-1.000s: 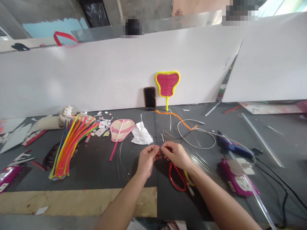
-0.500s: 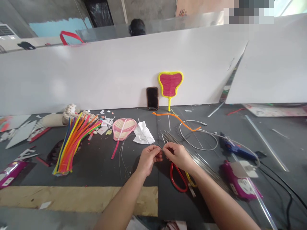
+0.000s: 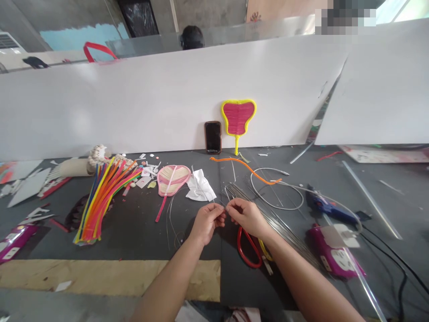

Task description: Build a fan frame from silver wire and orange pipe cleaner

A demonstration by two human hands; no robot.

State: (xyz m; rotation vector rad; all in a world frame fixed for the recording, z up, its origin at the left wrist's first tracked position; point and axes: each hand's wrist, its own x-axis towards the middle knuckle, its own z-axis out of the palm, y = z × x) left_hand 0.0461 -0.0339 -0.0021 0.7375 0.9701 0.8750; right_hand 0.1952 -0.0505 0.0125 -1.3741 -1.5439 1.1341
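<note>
My left hand (image 3: 209,220) and my right hand (image 3: 244,215) meet over the dark table, fingertips almost touching. Both are closed in a pinch on a thin metal wire (image 3: 215,201), much of which the fingers cover. Under and beside my right hand lies a bundle of straight metal wires (image 3: 284,230). Red-handled scissors or pliers (image 3: 250,259), their working end hidden, rest below that hand, close to a yellow handle (image 3: 266,251). Beyond my left hand is a crumpled white tissue (image 3: 201,187). A curved thin wire (image 3: 170,214) lies left of it.
A yellow-rimmed fan shape (image 3: 238,117) and a phone (image 3: 213,137) lean on the white board (image 3: 150,103). Left are a pink-edged fan shape (image 3: 173,180) and colourful strips (image 3: 100,203). An orange strip (image 3: 248,165), glue gun (image 3: 330,208) and purple power strip (image 3: 338,257) sit right.
Both hands stay nearly in place, still pinching the wire, with only slight finger movement. The far end of the orange strip has shifted a little to the left.
</note>
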